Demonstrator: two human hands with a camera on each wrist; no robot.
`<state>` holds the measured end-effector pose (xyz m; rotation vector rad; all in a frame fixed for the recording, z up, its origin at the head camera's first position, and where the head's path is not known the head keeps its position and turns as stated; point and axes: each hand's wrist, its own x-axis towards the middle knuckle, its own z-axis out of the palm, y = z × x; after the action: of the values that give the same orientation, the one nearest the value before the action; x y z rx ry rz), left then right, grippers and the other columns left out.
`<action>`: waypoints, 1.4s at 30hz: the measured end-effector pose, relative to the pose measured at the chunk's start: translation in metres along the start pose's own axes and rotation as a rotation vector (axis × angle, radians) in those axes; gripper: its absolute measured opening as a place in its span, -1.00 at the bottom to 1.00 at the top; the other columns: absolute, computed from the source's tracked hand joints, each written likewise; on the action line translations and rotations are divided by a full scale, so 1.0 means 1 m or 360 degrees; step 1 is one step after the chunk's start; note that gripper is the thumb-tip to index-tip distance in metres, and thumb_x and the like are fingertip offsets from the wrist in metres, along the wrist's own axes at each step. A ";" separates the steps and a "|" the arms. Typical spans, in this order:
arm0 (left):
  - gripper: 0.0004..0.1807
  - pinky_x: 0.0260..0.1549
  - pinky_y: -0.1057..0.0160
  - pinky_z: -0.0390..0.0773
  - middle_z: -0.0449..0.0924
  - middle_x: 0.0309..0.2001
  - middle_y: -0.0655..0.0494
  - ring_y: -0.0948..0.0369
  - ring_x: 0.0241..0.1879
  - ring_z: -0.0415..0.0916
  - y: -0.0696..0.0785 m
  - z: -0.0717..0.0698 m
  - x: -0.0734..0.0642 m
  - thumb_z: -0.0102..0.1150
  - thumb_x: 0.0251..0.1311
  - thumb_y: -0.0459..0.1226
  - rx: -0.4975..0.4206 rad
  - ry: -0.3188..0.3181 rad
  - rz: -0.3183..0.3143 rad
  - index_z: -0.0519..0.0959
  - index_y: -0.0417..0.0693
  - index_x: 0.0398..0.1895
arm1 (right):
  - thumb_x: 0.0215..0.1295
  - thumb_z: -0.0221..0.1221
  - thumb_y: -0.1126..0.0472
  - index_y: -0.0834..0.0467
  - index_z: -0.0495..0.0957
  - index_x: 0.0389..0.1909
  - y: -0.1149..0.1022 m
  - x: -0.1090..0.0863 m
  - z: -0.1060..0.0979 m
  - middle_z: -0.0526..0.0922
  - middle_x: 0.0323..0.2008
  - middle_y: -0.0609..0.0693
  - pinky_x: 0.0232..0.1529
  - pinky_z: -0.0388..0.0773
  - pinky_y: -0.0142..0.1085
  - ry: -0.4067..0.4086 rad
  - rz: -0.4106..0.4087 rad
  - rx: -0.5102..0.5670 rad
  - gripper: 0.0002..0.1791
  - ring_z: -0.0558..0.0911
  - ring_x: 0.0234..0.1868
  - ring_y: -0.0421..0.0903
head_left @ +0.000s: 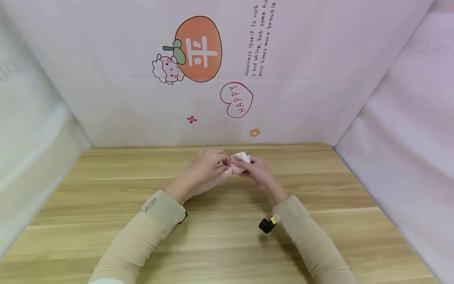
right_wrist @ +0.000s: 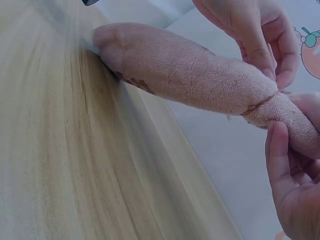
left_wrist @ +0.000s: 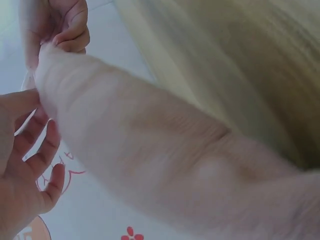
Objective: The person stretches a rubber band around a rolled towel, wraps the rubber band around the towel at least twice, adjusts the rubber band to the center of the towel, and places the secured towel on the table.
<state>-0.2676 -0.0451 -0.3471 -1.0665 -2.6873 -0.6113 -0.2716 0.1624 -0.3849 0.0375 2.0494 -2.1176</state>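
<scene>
A rolled pink towel (right_wrist: pixel 185 72) with a terry surface slants under the left forearm. A thin brown band (right_wrist: pixel 261 103) circles it where it narrows near its far end. My left hand (head_left: pixel 209 165) pinches at this narrow part with thumb and fingertips, its other fingers spread apart in the left wrist view. Just beyond the band, my right hand (head_left: pixel 256 171) grips the towel's end, thumb on top. A white pleated bit (head_left: pixel 242 156) sticks out above the right thumb. The towel's thick part is close and blurred in the left wrist view.
The wooden table (head_left: pixel 220 244) reaches back to a printed white curtain (head_left: pixel 124 98), with more white cloth at both sides. A small black wrist camera (head_left: pixel 267 225) with a yellow tab hangs by the right sleeve (head_left: pixel 301 228).
</scene>
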 end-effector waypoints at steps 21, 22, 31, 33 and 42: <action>-0.95 -0.09 0.00 0.45 0.55 -0.22 0.21 0.22 -0.24 0.51 0.004 -0.009 0.000 0.36 0.33 -0.27 0.0231 -0.0214 0.0146 0.68 0.10 -0.29 | 0.33 0.25 0.28 0.39 0.63 -0.11 0.003 -0.001 0.008 0.66 -0.27 0.00 -0.35 0.59 -0.46 -0.0050 -0.0030 0.0086 -0.76 0.63 -0.39 -0.22; -0.95 -0.10 0.01 0.44 0.54 -0.22 0.22 0.23 -0.24 0.50 0.004 -0.009 0.000 0.34 0.34 -0.28 0.0225 -0.0239 0.0147 0.67 0.09 -0.28 | 0.33 0.25 0.28 0.39 0.62 -0.10 0.003 0.000 0.009 0.66 -0.29 -0.02 -0.36 0.59 -0.47 -0.0041 -0.0024 0.0096 -0.75 0.62 -0.40 -0.23; -0.98 -0.17 0.14 0.34 0.43 -0.07 0.20 0.18 -0.07 0.37 0.003 -0.005 -0.007 0.16 0.49 -0.26 0.0322 -0.0433 0.0087 0.54 0.05 -0.12 | 0.33 0.29 0.27 0.25 0.60 -0.31 0.003 0.004 0.012 0.65 -0.42 -0.04 -0.44 0.55 -0.49 -0.0032 0.0051 0.0147 -0.89 0.58 -0.51 -0.26; -0.90 -0.15 0.13 0.36 0.44 -0.01 0.18 0.17 -0.02 0.36 0.005 -0.005 -0.010 0.20 0.44 -0.31 0.0372 -0.0441 0.0108 0.51 0.05 -0.08 | 0.33 0.27 0.27 0.21 0.62 -0.37 0.003 0.006 0.011 0.65 -0.46 -0.06 -0.47 0.52 -0.51 -0.0033 0.0054 0.0177 -0.90 0.55 -0.54 -0.27; -0.81 -0.16 0.15 0.34 0.46 0.16 0.17 0.16 0.10 0.37 0.005 -0.004 -0.020 0.24 0.40 -0.34 0.0399 -0.0361 0.0177 0.53 0.04 0.00 | 0.36 0.27 0.24 0.27 0.59 -0.24 0.002 0.010 0.007 0.65 -0.47 -0.07 -0.48 0.52 -0.51 -0.0027 0.0076 0.0186 -0.86 0.54 -0.55 -0.28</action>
<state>-0.2490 -0.0560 -0.3481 -1.2682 -2.7705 -0.1349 -0.2801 0.1543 -0.3878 0.0841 1.8939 -2.1988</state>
